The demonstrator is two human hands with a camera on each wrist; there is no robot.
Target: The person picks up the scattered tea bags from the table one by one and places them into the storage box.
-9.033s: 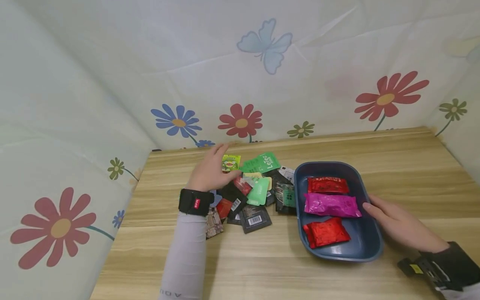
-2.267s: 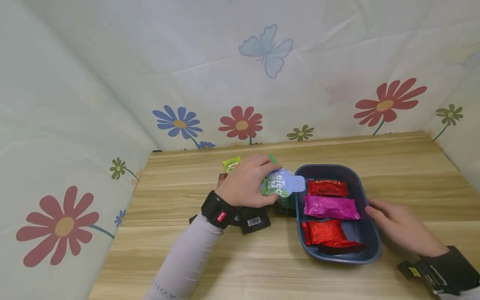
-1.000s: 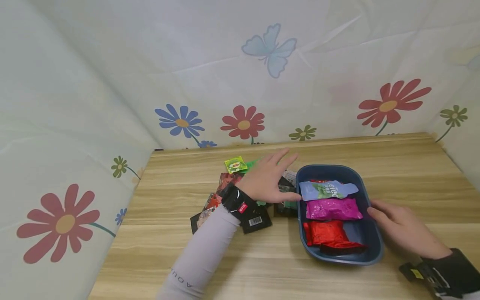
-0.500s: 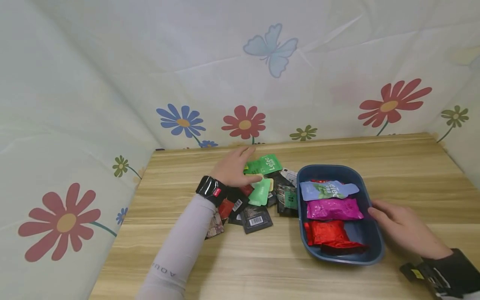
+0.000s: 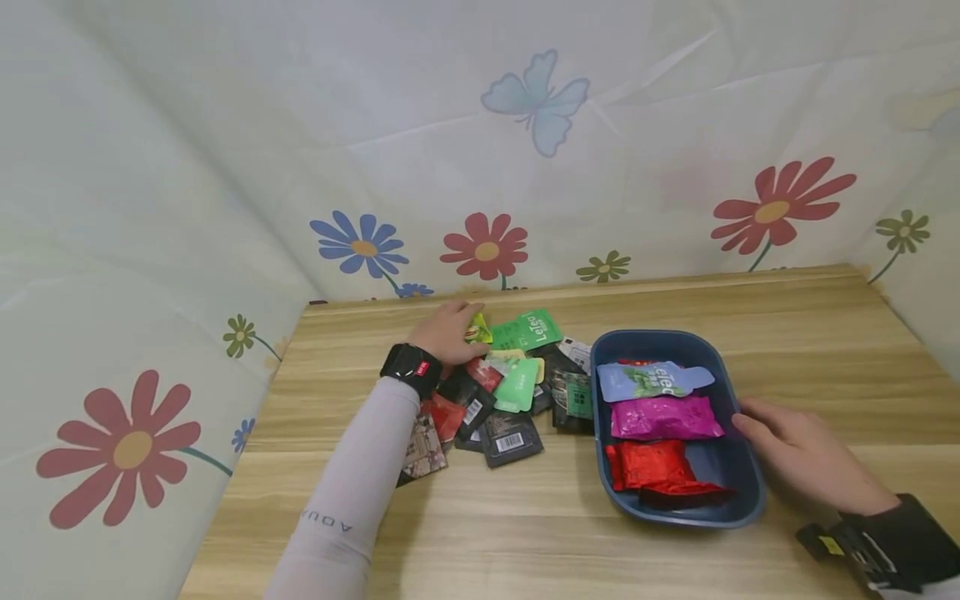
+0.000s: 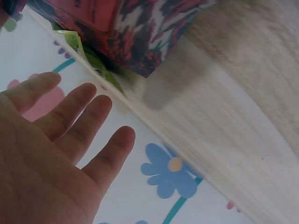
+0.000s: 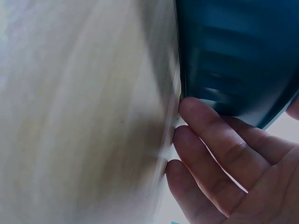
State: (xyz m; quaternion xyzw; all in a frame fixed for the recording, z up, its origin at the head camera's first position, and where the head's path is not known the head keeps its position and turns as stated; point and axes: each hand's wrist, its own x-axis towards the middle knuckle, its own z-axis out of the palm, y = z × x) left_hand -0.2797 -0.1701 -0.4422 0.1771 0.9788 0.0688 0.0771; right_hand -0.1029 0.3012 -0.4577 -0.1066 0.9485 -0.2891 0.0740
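Observation:
My left hand is at the back left of a pile of sachets, beside a small yellow-green tea sachet that it partly covers. In the left wrist view its fingers are spread and loosely straight, with the yellow-green sachet just beyond the fingertips. My right hand rests against the right wall of a blue plastic tray, thumb at the rim and straight fingers along the outside. The tray holds a light-blue LeTea pouch, a purple packet and red packets.
Green LeTea sachets, a mint-green sachet, several black sachets and a brown patterned sachet overlap left of the tray. A flower-printed sheet rises behind the wooden table.
The light-blue pouch went from my left hand into the tray, as did another red packet earlier. My left hand then moved back left to the yellow-green sachet. The right hand stays at the tray.

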